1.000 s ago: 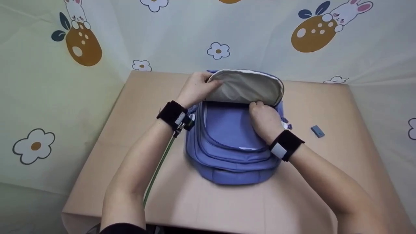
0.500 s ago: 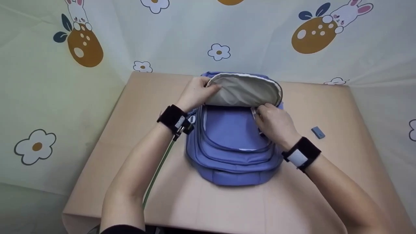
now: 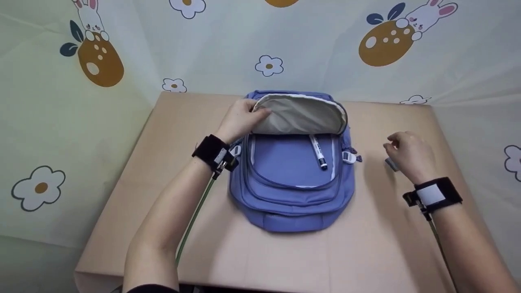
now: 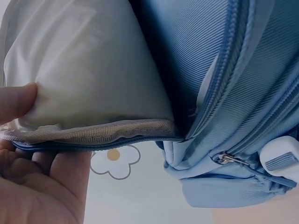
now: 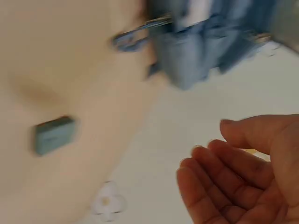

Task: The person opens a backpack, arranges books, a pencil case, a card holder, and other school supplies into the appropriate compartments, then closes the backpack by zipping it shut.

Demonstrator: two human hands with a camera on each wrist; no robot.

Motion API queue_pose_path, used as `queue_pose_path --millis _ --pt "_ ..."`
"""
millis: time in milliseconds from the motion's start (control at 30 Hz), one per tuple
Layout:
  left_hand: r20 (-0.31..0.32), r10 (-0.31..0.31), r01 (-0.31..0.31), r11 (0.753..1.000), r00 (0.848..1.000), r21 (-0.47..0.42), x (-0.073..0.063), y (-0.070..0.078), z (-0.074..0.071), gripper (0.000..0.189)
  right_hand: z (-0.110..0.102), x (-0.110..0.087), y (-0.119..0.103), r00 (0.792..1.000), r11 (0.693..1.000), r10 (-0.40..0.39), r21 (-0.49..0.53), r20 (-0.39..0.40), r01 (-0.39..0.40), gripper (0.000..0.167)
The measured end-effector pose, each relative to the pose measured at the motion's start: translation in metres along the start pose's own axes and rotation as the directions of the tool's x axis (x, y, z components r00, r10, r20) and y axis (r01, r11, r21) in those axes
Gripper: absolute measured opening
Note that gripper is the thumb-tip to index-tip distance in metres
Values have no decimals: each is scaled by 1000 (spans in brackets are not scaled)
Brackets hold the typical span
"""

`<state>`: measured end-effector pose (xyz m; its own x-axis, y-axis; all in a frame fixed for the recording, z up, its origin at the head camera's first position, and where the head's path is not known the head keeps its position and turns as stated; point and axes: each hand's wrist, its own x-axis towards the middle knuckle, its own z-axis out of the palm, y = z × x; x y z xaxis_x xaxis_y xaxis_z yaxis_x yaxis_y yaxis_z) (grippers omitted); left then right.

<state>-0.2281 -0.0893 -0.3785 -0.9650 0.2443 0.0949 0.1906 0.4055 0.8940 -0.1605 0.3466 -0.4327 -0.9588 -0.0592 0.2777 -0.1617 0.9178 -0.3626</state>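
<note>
A blue backpack (image 3: pixel 293 207) lies on the table with its front flap (image 3: pixel 301 116) folded up, showing a pale lining. My left hand (image 3: pixel 240 118) pinches the flap's left edge between thumb and fingers; the left wrist view shows the zipper edge (image 4: pixel 107 135) in that grip. A white marker (image 3: pixel 318 151) with a dark cap rests on the blue panel below the flap, its upper end hidden under the lining. To the right, my right hand (image 3: pixel 411 156) holds nothing, fingers loosely bent, and overlaps a small blue-grey block (image 3: pixel 391 164). In the right wrist view the block (image 5: pixel 54 135) sits apart from the fingers.
The tan table (image 3: pixel 163 195) carries the backpack near its middle. White buckles (image 3: pixel 349 157) and straps stick out at the bag's sides. A patterned curtain (image 3: pixel 228 44) rises behind the table and at both sides. Cables run from both wrist bands.
My right hand has left the bag's opening and moved right, over by the block. The marker now shows uncovered on the panel. My left hand keeps its hold on the flap, slightly lower.
</note>
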Motion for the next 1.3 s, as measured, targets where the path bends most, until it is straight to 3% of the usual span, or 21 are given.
queue_pose_path --millis 100,233,567,900,1067,1167,1233,1300 --pt "6 -17 18 999 1000 -26 -1 -3 1 43 14 -7 29 995 997 63 -39 83 -59 31" --pt "14 -24 25 998 1000 -52 -3 -4 2 42 29 -15 50 988 993 93 -83 123 -84 34" --pt "29 -37 39 997 999 -61 -4 -3 0 41 38 -21 56 984 988 121 -107 130 -107 21" --pt "15 -25 26 999 1000 -41 -1 -2 2 43 42 -19 55 994 985 93 -152 65 -82 18" --pt "17 -29 30 999 999 -39 -1 -1 2 43 24 -14 28 995 997 -1 -82 -99 -8 17" --pt "13 -35 36 999 999 -39 -2 0 1 42 13 -10 -5 960 988 -154 -36 -232 150 16" --pt "11 -37 38 999 999 -39 -2 1 0 42 10 -9 -29 918 962 -267 -22 -292 273 17" --pt "8 -34 34 999 999 -30 -2 1 0 42 9 -9 -54 879 923 -370 -14 -301 383 20"
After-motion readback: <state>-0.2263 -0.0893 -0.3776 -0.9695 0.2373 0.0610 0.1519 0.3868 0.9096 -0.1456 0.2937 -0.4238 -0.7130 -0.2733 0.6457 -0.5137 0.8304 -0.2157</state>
